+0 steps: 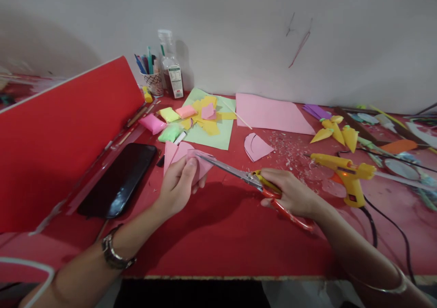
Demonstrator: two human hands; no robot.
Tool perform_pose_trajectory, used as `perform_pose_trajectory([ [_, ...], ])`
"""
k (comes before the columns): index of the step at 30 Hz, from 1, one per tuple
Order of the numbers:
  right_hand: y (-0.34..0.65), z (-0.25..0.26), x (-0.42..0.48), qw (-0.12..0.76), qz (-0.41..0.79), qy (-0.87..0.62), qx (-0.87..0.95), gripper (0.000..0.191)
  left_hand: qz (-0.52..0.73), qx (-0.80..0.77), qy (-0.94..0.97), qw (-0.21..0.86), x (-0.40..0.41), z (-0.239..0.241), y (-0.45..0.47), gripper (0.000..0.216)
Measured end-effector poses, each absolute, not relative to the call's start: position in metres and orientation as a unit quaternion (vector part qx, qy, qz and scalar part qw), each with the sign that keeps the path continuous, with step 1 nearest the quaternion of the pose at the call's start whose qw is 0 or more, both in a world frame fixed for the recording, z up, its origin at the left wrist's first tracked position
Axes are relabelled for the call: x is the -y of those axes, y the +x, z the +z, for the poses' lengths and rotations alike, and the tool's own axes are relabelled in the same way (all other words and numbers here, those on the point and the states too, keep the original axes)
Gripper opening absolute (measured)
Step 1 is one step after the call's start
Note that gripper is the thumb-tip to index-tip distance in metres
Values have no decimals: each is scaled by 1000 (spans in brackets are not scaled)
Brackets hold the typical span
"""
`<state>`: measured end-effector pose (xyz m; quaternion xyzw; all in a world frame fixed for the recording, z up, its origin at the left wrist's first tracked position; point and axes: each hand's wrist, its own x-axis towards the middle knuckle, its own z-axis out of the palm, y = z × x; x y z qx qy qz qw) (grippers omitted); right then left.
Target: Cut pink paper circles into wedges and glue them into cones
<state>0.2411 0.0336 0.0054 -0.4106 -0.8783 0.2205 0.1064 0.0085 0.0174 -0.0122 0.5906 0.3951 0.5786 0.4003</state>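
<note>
My left hand (179, 182) pinches a piece of pink paper (201, 167) between thumb and fingers, above the red table. My right hand (290, 192) grips scissors (235, 172) with red and yellow handles. Their blades point left and reach the pink paper by my left thumb; how far they are parted is hard to tell. Another pink piece (170, 155) shows just behind my left hand, partly covered by it. To the right of the blades, a cut pink piece with a curved dark line (256, 146) lies on the table.
A yellow glue gun (351, 176) with a lit orange light and a cord lies at right, near yellow paper cones (336, 132). A black phone (119, 178) lies left. At the back stand a pen cup (152, 84) and a bottle (174, 78); pink sheet (273, 112) lies beside them.
</note>
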Motion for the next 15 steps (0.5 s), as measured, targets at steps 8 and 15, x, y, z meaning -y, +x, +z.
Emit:
perform_pose_trajectory([
  [8,243,6,-30,72,212,-439,870,30,568,-395,617,374,-18,-14,7,39],
  [15,240,9,-28,62,209,-450,866,25,542,-387,639,385,-17,-16,8,40],
])
